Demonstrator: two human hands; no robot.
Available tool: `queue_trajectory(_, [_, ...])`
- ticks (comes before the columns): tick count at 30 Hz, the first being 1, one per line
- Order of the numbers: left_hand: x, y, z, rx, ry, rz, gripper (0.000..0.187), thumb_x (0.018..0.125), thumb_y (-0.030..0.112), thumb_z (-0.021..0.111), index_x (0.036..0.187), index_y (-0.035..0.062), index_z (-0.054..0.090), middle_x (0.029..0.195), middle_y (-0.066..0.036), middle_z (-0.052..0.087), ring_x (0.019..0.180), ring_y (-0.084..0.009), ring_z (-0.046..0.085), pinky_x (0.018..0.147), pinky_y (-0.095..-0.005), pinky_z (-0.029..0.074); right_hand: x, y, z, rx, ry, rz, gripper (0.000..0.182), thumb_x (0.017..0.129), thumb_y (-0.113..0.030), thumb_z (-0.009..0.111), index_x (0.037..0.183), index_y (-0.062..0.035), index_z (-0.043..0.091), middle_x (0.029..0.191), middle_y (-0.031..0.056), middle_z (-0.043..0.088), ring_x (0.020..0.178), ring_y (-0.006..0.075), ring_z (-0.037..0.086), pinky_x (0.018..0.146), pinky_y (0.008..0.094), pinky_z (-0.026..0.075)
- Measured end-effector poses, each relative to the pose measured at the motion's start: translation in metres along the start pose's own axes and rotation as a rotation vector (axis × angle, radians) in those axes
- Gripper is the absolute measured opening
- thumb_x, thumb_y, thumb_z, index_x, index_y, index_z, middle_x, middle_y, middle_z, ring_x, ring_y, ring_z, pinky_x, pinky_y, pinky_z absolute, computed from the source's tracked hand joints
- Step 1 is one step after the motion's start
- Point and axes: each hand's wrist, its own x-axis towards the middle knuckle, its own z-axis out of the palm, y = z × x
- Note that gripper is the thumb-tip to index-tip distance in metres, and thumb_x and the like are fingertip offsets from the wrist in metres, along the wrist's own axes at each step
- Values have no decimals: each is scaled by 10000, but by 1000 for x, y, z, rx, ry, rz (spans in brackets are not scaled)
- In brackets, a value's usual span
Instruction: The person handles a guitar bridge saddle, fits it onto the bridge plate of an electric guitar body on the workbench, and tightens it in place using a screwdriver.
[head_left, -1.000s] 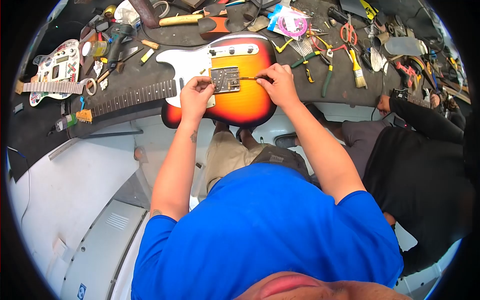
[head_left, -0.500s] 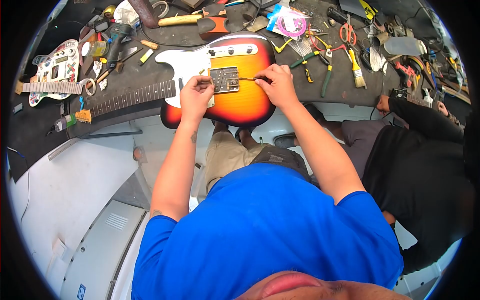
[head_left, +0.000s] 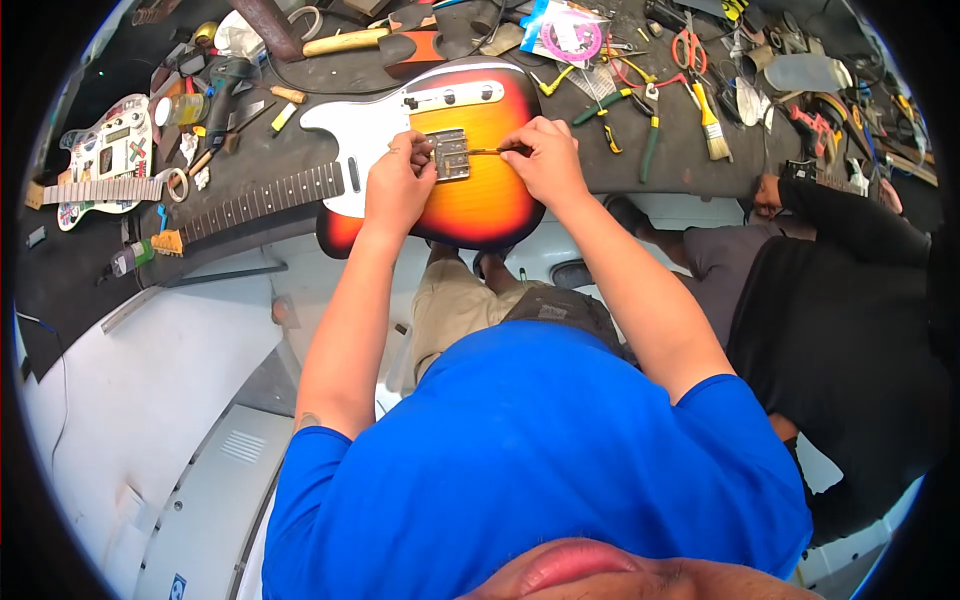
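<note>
A sunburst electric guitar [head_left: 492, 205] with a white pickguard lies face up along the bench edge, its neck pointing left. My right hand [head_left: 550, 168] is closed in a pinch around a slim rod-like tool [head_left: 484, 151]. The rod runs leftward to the rear edge of the metal bridge [head_left: 454, 168]; whether it turns a screw there is too small to see. My left hand [head_left: 398, 185] rests by the other side of the bridge, fingers curled together near its front edge. What those fingers hold, if anything, is hidden. No strings show on the guitar.
A second guitar [head_left: 112, 160] covered in stickers lies at the left. Behind are a hammer [head_left: 345, 41], green-handled pliers [head_left: 650, 150], a paintbrush [head_left: 711, 130] and red scissors [head_left: 689, 50]. At the right, a person in black [head_left: 850, 340] works beside me.
The view has shifted slightly. My left fingers have moved a little up along the bridge's front edge. The right hand keeps its pinch on the rod, which still reaches the bridge.
</note>
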Motion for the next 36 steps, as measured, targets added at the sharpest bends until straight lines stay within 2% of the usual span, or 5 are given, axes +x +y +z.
queue_trajectory(5, [3,2,-1,43,-2,81,398,897,19,804,1248,4,619,1127,-153,820,1008,-300,800,908,-401,638,1,2,-1,-26,-38,12,142,839,-168,851,981,-167,849,993,16,713,1087,287,627,988,455,482])
queue_trajectory(10, [3,-2,1,-9,-25,34,408,893,23,818,1246,11,614,1146,-146,820,1053,-316,792,926,-411,627,6,-2,-6,-38,-124,60,155,854,-169,842,1006,-197,857,1033,51,706,1131,318,622,1023,504,481])
queue_trajectory(18, [6,-6,0,206,11,323,441,898,33,812,1286,22,604,1141,-129,814,1100,-363,755,941,-444,608,6,2,-4,15,-105,28,159,836,-143,866,995,-151,860,1022,72,700,1079,328,606,1000,431,520])
queue_trajectory(28, [2,-4,6,257,77,391,465,847,-8,809,1261,19,599,1058,-150,810,1025,-357,759,900,-455,617,8,2,-3,2,-83,-12,170,822,-101,875,991,-119,855,925,72,660,1024,304,597,950,421,508])
queue_trajectory(36, [2,-1,6,253,81,367,428,864,-5,809,1244,12,612,1068,-149,813,1035,-352,762,908,-457,616,8,5,-5,-11,-142,3,175,834,-123,864,1006,-150,855,973,92,655,1050,340,588,986,443,512])
